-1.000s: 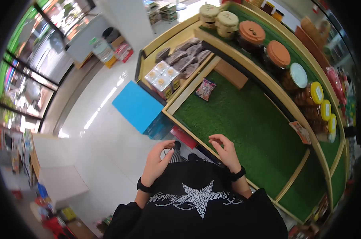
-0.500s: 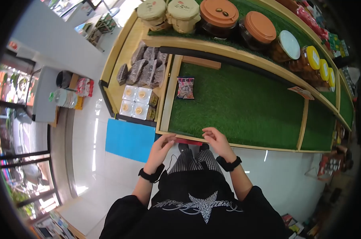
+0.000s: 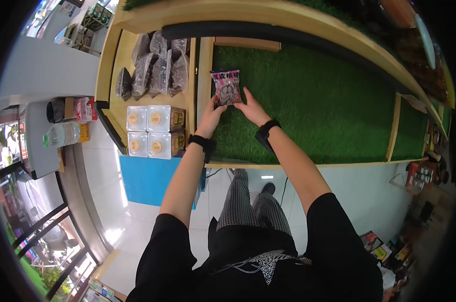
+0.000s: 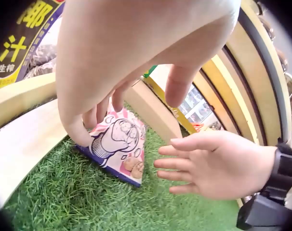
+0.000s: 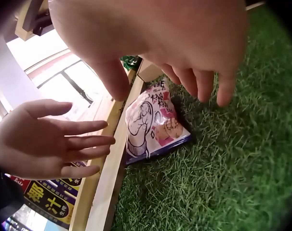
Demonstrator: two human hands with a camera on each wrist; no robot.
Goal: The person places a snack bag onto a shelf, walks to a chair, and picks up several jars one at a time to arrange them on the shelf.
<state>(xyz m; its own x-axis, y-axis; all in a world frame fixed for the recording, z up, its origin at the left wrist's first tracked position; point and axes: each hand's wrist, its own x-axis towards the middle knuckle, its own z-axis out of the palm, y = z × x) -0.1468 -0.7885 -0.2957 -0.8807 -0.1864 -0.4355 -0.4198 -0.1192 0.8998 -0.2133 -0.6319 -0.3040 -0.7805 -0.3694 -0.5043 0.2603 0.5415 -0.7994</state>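
Observation:
A pink and white snack packet (image 3: 227, 86) with dark blue ends lies on the green artificial turf (image 3: 308, 110), near the left wooden divider. My left hand (image 3: 211, 120) is at its lower left, fingers extended and thumb apart. On the other side, my right hand (image 3: 253, 110) reaches toward the packet's lower right with spread fingers. Seen from the right wrist, the left palm faces the packet (image 5: 153, 125) from beyond the wooden strip, with a gap between. In the left wrist view, the left fingers overlap the packet's edge. Neither hand grips anything.
Left of the divider stand bags of dark goods (image 3: 160, 70) and white-topped cartons (image 3: 156, 118). A cardboard-coloured block (image 3: 248, 44) lies along the turf's back edge. The raised wooden shelf edge (image 3: 288, 17) curves behind. A blue box (image 3: 152, 176) sits below the cartons.
Both hands have moved forward from near the body, over the counter's front edge, to either side of the packet. The view has turned and come closer to the counter; the packet stays on the turf.

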